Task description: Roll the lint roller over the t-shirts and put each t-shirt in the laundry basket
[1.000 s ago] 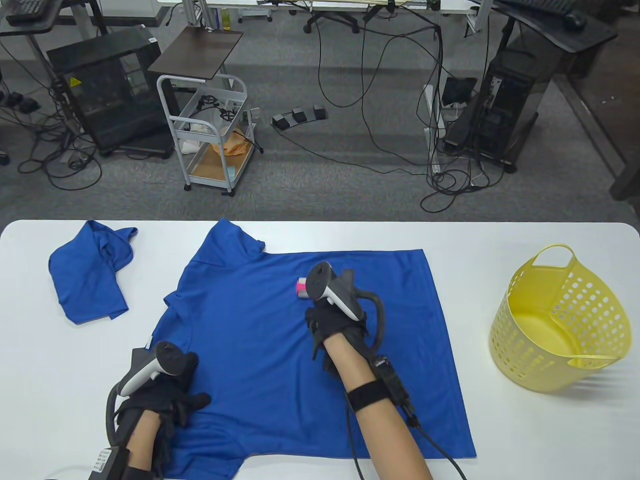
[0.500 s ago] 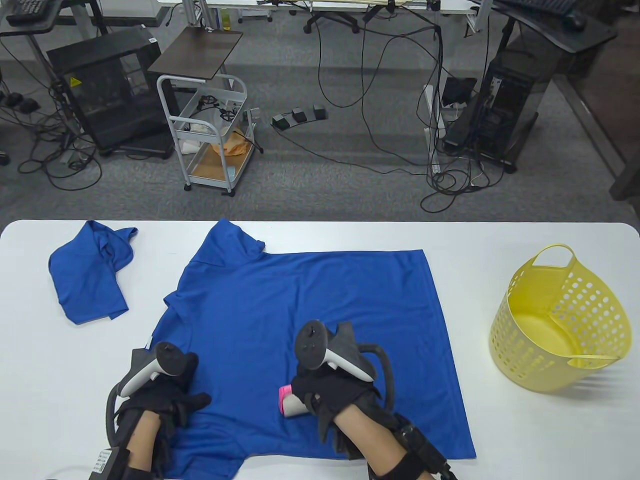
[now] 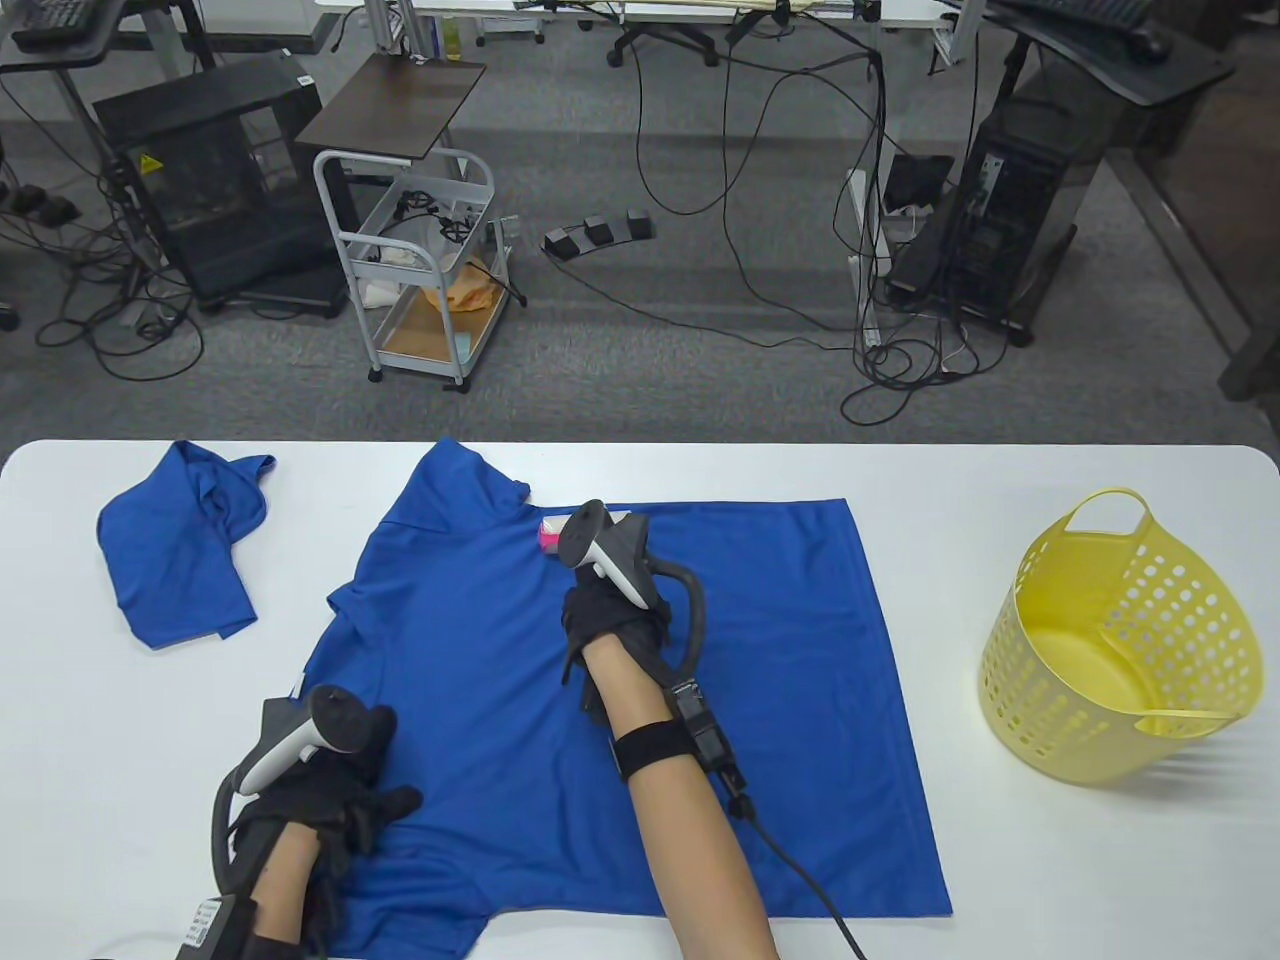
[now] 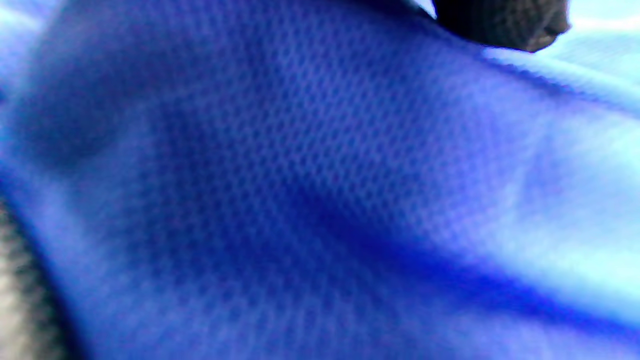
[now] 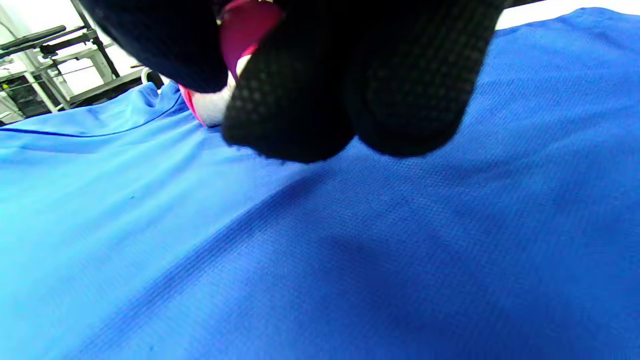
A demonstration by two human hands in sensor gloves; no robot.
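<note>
A blue t-shirt (image 3: 760, 640) lies spread flat across the middle of the white table (image 3: 1000, 880). My right hand (image 3: 600, 615) grips a pink and white lint roller (image 3: 552, 528), whose head sits on the shirt's far edge near the collar. In the right wrist view the roller (image 5: 215, 107) shows beyond my curled fingers (image 5: 290, 115), down on the blue shirt (image 5: 350, 260). My left hand (image 3: 340, 800) presses flat on the shirt's near left part. The left wrist view is filled with blue fabric (image 4: 300, 200). A second blue t-shirt (image 3: 175, 555) lies crumpled at the far left.
A yellow perforated laundry basket (image 3: 1120, 640) stands at the table's right side, with nothing visible inside. A cable (image 3: 800, 880) trails from my right wrist over the shirt's near edge. Beyond the table are a cart (image 3: 420, 260), desks and floor cables.
My right hand drew the roller from mid-shirt back to the near edge, then pushed it out to the far edge near the collar. My left hand stayed pressed on the shirt.
</note>
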